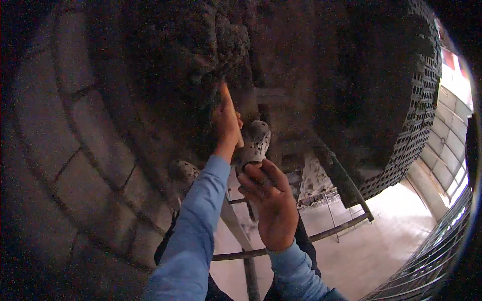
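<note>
The left hand (226, 124) encloses a wooden handle (227, 96), apparently for control; below that grip, the right hand (273, 205) curls (contents indeterminable).

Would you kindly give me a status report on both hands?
Left hand gripping wooden handle. Right hand open, apparently empty, pictured below speckled shoe. Handle's far end lost in darkness.

murk hides what lies above the wooden handle (227, 98); both sleeves (193, 220) are cut off.
</note>
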A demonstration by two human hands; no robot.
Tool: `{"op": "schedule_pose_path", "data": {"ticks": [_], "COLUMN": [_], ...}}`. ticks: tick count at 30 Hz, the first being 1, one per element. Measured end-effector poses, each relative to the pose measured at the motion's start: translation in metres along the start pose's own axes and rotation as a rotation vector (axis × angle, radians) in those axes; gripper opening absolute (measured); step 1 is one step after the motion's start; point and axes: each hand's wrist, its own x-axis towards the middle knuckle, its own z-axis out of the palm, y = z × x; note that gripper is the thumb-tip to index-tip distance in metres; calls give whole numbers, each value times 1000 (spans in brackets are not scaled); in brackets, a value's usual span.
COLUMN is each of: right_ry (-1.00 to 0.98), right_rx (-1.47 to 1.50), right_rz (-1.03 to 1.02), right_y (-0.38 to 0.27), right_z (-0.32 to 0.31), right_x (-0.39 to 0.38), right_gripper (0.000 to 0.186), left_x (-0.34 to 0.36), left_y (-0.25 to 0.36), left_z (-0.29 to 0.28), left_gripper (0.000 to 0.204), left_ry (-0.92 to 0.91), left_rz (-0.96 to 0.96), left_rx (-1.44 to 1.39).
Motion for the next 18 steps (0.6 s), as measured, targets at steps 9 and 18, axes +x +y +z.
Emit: {"op": "schedule_pose_path", "data": {"ticks": [9,18], "right_ry": [40,34], "right_rx": [34,-46], "right_rz": [79,91], "right_y": [7,16], "right_z": [11,18], "right_x": [1,0], "right_gripper": [69,68], "left_x": [-36,-75], "left_y": [-12,-44], "left_z": [-88,-169], "left_gripper": [72,58], "left_ry": [64,535], "left_rz": [37,591], "left_rx": [155,448]}}
